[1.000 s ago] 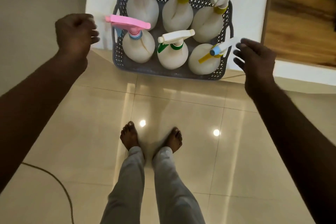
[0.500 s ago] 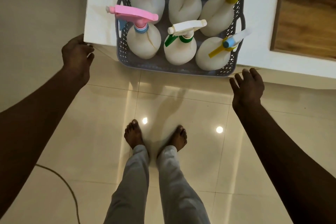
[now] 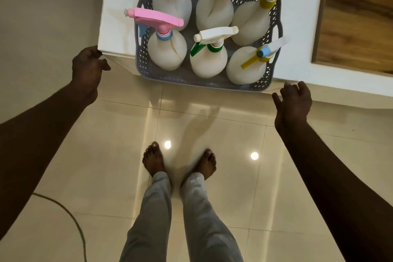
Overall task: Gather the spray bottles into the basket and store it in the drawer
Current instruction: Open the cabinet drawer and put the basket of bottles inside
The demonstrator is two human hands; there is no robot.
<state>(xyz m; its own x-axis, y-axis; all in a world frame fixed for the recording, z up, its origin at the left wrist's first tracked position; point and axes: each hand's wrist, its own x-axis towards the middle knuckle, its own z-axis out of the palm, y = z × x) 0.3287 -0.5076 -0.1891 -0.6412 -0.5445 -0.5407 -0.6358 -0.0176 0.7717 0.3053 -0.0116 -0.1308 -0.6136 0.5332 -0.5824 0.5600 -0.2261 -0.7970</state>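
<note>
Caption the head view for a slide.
Six spray bottles fill the grey basket on a white counter; left hand and right hand, both empty, flank it.

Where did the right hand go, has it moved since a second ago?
Yes. The right hand pulled back toward the person: from beside the right side of the grey lattice plastic basket to just off its near right corner.

6 spray bottles (image 3: 207, 60) upright in basket (image 3: 187, 80).
</note>
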